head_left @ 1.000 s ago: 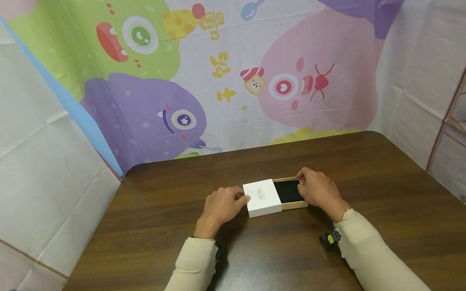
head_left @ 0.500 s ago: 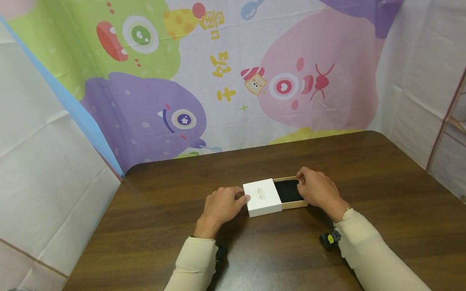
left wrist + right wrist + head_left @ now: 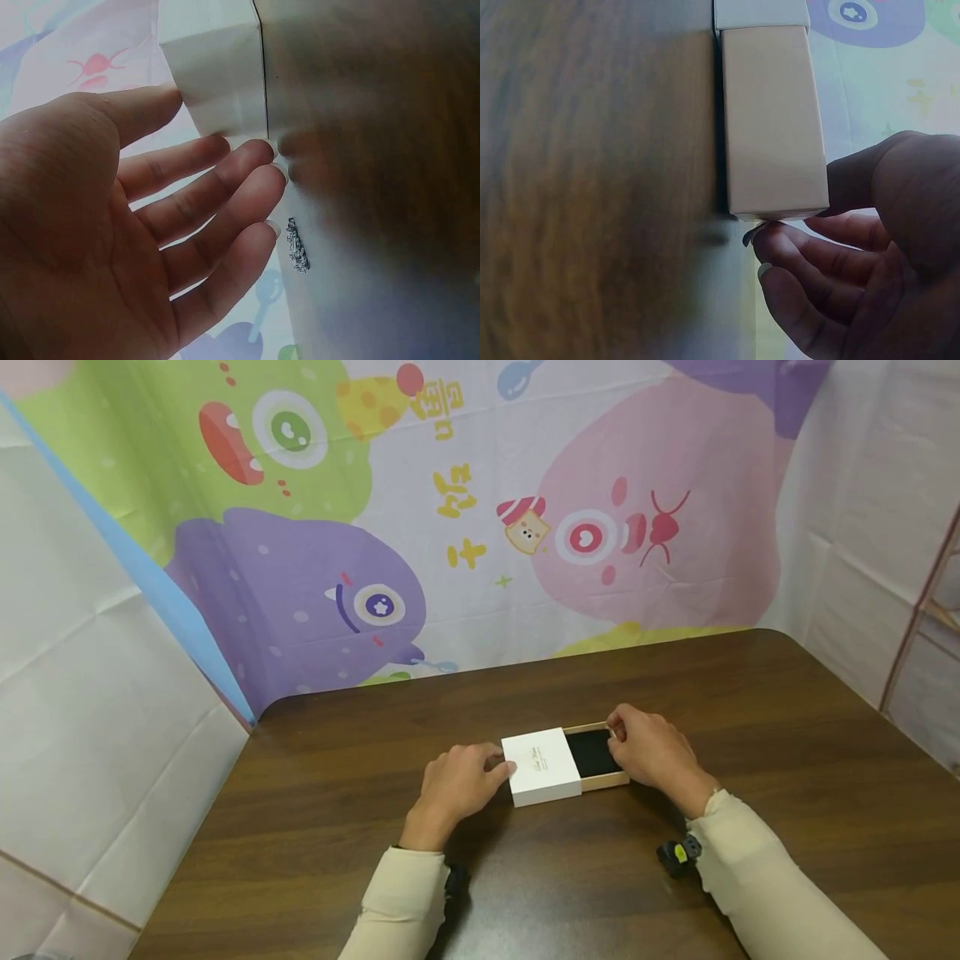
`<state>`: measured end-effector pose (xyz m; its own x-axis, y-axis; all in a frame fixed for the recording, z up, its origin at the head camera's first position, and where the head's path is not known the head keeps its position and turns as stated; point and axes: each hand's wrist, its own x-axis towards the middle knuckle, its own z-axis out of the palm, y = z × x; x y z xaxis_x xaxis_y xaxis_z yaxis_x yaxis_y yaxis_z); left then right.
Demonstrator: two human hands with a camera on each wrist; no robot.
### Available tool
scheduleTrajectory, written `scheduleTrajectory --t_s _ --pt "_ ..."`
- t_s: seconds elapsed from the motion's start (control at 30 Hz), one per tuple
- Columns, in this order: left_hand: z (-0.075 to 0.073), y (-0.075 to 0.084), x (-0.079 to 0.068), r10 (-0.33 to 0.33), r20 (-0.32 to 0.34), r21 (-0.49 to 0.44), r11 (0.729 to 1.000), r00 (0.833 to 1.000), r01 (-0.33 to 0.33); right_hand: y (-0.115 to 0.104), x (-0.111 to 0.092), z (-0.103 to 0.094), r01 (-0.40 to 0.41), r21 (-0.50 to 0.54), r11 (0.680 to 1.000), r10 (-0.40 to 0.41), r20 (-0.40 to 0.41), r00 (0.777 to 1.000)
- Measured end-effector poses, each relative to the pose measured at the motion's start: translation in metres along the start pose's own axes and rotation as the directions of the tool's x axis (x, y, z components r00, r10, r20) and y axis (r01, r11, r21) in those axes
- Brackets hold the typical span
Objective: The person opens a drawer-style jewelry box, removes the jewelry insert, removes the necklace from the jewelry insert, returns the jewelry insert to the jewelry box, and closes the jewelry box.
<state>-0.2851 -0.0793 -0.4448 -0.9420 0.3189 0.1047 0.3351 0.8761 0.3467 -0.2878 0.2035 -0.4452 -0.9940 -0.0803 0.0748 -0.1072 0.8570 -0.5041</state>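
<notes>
A white drawer-style gift box (image 3: 540,767) lies flat on the table, gold print on its sleeve. Its gold-tan tray (image 3: 603,782), lined with a black pad (image 3: 591,753), sticks out to the right. My left hand (image 3: 461,785) is at the sleeve's left end; in the left wrist view its thumb and index fingertip touch the white sleeve (image 3: 225,79), other fingers loosely extended. My right hand (image 3: 656,752) pinches the tray's right end, thumb over the inside. In the right wrist view the fingers curl under the tray's end (image 3: 776,124), beside a small dark tab (image 3: 751,234).
The brown wooden table (image 3: 375,710) reaches back to a cartoon-printed cloth (image 3: 480,610), with pale cloth walls at both sides. A small silvery-dark speckled thing (image 3: 298,246) shows past the left fingertips in the left wrist view.
The right hand has moved slightly left with the tray, so a little less of it sticks out of the sleeve. The left hand stays in place.
</notes>
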Motion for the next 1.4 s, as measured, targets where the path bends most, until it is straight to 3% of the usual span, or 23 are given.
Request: scheduleTrajectory --t_s 0.87,1.4 --pt "0.0011 -0.0013 0.0003 -0.005 0.001 -0.015 1.0 1.0 0.005 -0.005 -0.0009 0.0016 0.016 0.011 1.0 -0.016 0.05 0.999" --pt "0.0007 -0.0015 0.0002 0.004 0.0 -0.016 1.0 1.0 -0.004 -0.006 -0.0009 0.0022 0.037 0.014 0.999 -0.038 0.041 0.998"
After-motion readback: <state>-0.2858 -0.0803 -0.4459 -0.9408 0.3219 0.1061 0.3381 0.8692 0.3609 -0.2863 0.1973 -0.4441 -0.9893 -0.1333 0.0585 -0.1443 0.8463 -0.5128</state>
